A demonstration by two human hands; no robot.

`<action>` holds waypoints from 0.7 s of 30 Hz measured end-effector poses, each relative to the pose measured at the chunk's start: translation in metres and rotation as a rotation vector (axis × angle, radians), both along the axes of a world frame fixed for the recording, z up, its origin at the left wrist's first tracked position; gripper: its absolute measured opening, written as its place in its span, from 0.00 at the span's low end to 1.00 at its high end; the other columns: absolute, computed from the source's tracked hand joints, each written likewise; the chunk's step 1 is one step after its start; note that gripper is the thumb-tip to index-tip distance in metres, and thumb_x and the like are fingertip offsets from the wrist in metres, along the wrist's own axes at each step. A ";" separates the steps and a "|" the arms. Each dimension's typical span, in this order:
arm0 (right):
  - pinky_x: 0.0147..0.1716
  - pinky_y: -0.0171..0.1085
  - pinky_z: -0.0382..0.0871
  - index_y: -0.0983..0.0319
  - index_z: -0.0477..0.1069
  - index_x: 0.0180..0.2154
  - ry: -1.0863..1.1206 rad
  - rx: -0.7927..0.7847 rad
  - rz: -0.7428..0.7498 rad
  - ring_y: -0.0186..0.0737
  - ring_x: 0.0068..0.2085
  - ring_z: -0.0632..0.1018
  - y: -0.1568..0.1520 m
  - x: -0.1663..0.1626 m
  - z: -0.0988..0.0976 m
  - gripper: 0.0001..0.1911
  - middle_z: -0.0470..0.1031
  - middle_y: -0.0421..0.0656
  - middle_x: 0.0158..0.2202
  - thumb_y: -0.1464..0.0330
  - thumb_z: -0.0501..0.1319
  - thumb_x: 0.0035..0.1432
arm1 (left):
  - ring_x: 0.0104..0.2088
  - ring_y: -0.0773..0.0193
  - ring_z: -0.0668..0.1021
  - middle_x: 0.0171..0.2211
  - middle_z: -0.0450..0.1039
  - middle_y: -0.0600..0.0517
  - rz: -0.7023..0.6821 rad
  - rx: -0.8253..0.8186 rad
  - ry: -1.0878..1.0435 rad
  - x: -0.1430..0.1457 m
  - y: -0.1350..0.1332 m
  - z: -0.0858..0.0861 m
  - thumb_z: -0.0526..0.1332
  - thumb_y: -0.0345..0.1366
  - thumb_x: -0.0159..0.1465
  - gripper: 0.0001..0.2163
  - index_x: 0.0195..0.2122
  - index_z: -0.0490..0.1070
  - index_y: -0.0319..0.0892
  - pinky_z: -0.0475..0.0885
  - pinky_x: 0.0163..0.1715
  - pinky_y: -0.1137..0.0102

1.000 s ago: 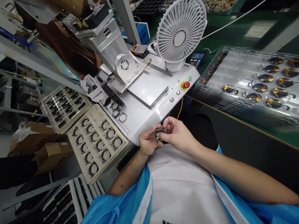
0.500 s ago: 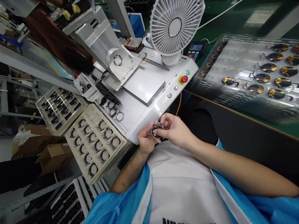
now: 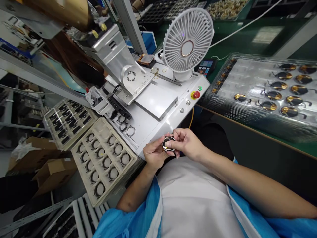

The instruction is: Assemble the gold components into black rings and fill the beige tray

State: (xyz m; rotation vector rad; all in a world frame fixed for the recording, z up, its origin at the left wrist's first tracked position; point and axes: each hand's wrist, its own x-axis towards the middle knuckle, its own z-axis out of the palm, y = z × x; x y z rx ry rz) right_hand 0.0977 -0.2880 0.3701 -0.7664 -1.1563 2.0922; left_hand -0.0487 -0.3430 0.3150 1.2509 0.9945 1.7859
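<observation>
A round watch case (image 3: 166, 148) with a silver rim, a dark inside and some gold-coloured parts is held in front of my body. My left hand (image 3: 154, 154) is closed around its left and lower edge. From the other side, the thumb of my right hand (image 3: 189, 142) presses on the inside of the case, and my right fingers curl by its right edge. The thumb hides part of what lies inside. Just beyond my hands is the front edge of a white machine bench (image 3: 162, 132).
A tray of ring-shaped cases (image 3: 95, 200) stands at left, with another tray (image 3: 64, 145) behind it. Several loose rings (image 3: 130, 131) lie on the bench near a metal fixture (image 3: 135, 82). A fan (image 3: 187, 48) and red stop button (image 3: 196, 95) are beyond; a clear tray (image 3: 250, 71) holds dark round parts at right.
The view has shifted, so the bench and trays sit lower in the picture. Both hands keep hold of the watch case, which now faces up more, its silver rim showing more fully.
</observation>
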 end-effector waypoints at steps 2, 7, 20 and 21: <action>0.15 0.30 0.70 0.60 0.61 0.24 0.002 0.050 -0.035 0.35 0.18 0.75 0.006 -0.005 0.008 0.31 0.76 0.41 0.19 0.53 0.80 0.40 | 0.46 0.54 0.86 0.50 0.84 0.49 0.005 0.066 -0.011 -0.002 0.009 0.009 0.78 0.40 0.54 0.24 0.53 0.80 0.55 0.85 0.47 0.62; 0.14 0.31 0.73 0.61 0.69 0.29 -0.174 0.148 -0.247 0.34 0.18 0.73 0.067 -0.011 0.011 0.30 0.73 0.37 0.19 0.52 0.82 0.36 | 0.54 0.52 0.82 0.53 0.78 0.45 0.101 0.150 0.079 -0.008 0.028 0.020 0.73 0.33 0.61 0.18 0.52 0.76 0.46 0.80 0.55 0.61; 0.16 0.34 0.70 0.61 0.72 0.26 -0.206 0.407 -0.389 0.34 0.17 0.70 0.078 0.011 0.019 0.19 0.71 0.38 0.18 0.58 0.78 0.48 | 0.46 0.55 0.84 0.50 0.82 0.39 0.208 0.120 0.461 0.003 0.027 0.007 0.78 0.36 0.54 0.37 0.61 0.63 0.44 0.77 0.36 0.69; 0.16 0.34 0.69 0.61 0.73 0.26 -0.236 0.406 -0.316 0.35 0.17 0.71 0.064 0.014 0.020 0.19 0.71 0.39 0.18 0.57 0.78 0.48 | 0.46 0.55 0.85 0.50 0.82 0.39 0.204 0.107 0.459 0.003 0.026 0.007 0.78 0.36 0.54 0.37 0.62 0.63 0.44 0.77 0.36 0.69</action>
